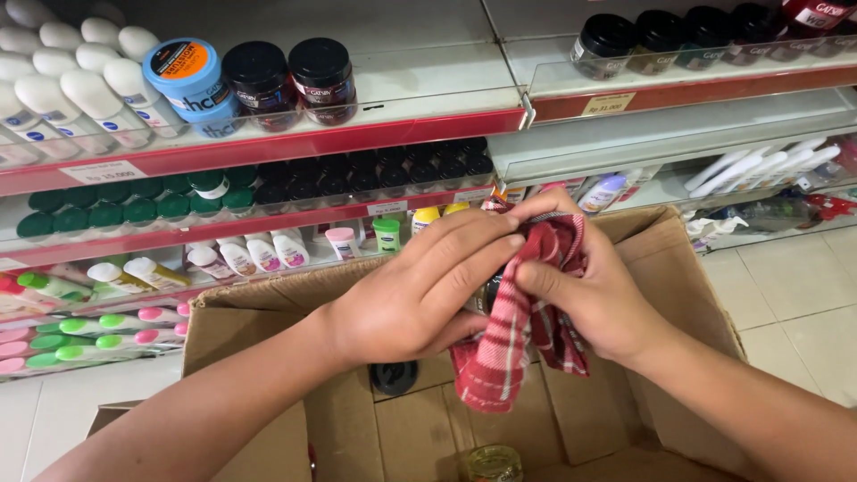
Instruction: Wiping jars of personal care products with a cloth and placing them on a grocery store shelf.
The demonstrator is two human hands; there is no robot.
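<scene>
Over an open cardboard box (678,295), the left hand (420,299) and right hand (585,290) close together around a red checked cloth (513,344), wrapping a small dark item that is mostly hidden. The cloth looks soft, light and limp, best gripped by bunched folds. Far shelves (268,143) hold dark jars (290,80) and bottles.
</scene>
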